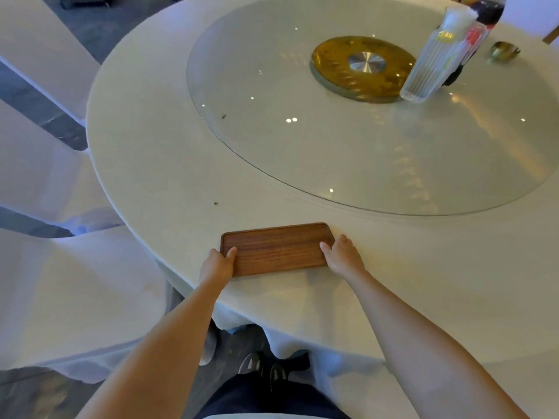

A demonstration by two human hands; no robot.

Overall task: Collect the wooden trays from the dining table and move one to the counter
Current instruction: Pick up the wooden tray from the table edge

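Observation:
One brown wooden tray (276,247) lies flat near the front edge of the round dining table (157,152), which wears a white cloth. My left hand (217,265) grips the tray's left end, thumb on its top face. My right hand (344,255) grips the right end the same way. The tray rests on the cloth. No other tray and no counter show in the head view.
A glass turntable (272,122) with a gold hub (363,68) fills the table's middle. On it stand a ribbed clear holder with napkins (432,65) and a dark bottle (484,16). A small brass dish (503,51) sits far right. White-covered chairs (69,285) stand left.

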